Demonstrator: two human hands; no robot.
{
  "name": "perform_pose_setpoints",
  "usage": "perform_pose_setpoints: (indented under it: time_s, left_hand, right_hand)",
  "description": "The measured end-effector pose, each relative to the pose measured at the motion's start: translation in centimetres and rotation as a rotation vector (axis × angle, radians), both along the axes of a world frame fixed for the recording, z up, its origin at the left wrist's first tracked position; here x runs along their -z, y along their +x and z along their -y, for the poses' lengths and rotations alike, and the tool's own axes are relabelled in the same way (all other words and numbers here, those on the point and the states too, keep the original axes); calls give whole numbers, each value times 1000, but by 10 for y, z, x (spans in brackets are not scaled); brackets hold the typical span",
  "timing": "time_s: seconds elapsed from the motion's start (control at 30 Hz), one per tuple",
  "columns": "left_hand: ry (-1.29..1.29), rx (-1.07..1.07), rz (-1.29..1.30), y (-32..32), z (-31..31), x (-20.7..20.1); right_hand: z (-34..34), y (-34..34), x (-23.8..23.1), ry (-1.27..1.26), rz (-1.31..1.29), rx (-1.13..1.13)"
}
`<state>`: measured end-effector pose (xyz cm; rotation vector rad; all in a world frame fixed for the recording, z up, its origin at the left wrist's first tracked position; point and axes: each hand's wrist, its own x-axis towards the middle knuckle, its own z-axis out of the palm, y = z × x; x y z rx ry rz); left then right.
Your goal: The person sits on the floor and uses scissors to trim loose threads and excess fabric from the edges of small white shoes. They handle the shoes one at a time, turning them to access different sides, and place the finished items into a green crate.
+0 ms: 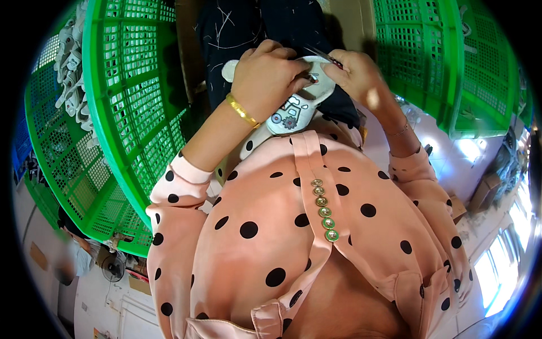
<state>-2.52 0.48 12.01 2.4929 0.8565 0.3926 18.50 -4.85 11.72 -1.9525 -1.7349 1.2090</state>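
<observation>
On my lap lies a small white fabric item (294, 111) decorated with a tractor and small clouds; its exact kind is not clear. My left hand (271, 68), a gold bracelet at its wrist, grips the upper part of the item with bent fingers. A rounded white piece (230, 70) sticks out beyond the left hand's knuckles. My right hand (357, 73) closes around a slim pointed metal tool like thread snips (336, 62), its tip reaching over the item's far edge. The palm hides much of the tool. Curved inner cloth of the item shows between both hands.
Tall green plastic baskets (95, 101) stand close on my left, one holding several white-grey fabric pieces (70, 68). Another green basket (420, 68) is close on my right. Loose threads (226, 22) cling to my dark trousers. A fan (113, 267) stands lower left.
</observation>
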Motion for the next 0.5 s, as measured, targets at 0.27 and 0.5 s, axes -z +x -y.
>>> perform_pose_setpoints:
  time_s: [0.27, 0.5]
  left_hand:
    - [-227, -170, -196, 21, -4, 12]
    - [-324, -169, -132, 19, -11, 19]
  right_hand:
    - [0, 0, 16, -34, -61, 47]
    - [4, 4, -5, 296, 232, -60]
